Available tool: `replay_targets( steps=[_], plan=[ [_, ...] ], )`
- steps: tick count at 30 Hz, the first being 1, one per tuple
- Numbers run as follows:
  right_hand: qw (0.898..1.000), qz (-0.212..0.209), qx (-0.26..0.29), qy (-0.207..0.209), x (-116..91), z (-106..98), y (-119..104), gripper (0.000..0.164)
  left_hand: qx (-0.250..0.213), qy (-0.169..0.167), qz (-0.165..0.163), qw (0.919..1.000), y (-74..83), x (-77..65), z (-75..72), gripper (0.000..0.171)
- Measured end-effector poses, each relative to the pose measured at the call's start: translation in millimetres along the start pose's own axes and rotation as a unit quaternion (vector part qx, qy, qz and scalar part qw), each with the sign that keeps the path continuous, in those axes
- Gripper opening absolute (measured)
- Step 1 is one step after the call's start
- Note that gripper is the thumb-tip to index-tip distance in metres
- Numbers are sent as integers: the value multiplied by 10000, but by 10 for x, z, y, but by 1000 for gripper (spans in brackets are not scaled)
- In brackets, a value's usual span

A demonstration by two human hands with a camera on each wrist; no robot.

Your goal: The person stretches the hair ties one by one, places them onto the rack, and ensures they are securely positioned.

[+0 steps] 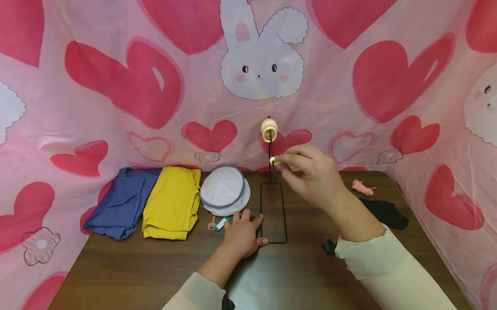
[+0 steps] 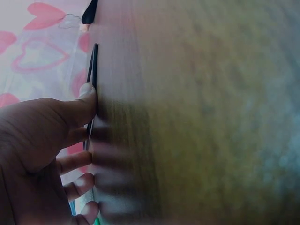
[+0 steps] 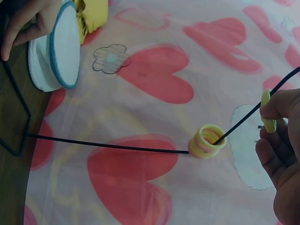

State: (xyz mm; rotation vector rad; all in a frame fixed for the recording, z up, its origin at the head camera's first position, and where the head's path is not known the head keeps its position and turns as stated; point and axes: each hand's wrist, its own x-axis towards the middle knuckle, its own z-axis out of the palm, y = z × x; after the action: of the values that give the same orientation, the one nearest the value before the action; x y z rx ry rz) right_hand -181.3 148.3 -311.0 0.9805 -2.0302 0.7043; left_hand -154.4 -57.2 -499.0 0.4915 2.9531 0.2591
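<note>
A black wire stand (image 1: 284,218) has a flat rectangular base, a thin upright and an arm that juts toward me. Several yellow and pink hair ties (image 1: 269,123) hang bunched on that arm, seen in the right wrist view around the bend. My right hand (image 1: 313,175) pinches one yellow hair tie (image 3: 267,115) between thumb and fingers, at the arm's outer part; the rod seems to pass through it. My left hand (image 1: 241,235) rests on the table with fingers spread, its thumb (image 2: 86,101) pressing on the base wire.
Left of the stand lie a white mesh item with grey rim (image 1: 222,187), folded yellow cloth (image 1: 169,204) and folded blue cloth (image 1: 121,202). A green-and-white tag (image 1: 222,223) is beside my left hand. Pink yarn (image 1: 362,187) and black cloth (image 1: 384,212) lie right.
</note>
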Motion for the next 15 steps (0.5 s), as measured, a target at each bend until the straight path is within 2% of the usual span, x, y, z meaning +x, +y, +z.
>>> replay_targets(
  steps=[7, 15],
  plan=[
    [9992, 321, -152, 162, 47, 146, 143, 19, -11, -33, 7, 10000, -5, 9, 0, 73],
    [9978, 422, -275, 423, 133, 326, 298, 23, 4, -19, 35, 10000, -5, 2, -16, 73]
  ],
)
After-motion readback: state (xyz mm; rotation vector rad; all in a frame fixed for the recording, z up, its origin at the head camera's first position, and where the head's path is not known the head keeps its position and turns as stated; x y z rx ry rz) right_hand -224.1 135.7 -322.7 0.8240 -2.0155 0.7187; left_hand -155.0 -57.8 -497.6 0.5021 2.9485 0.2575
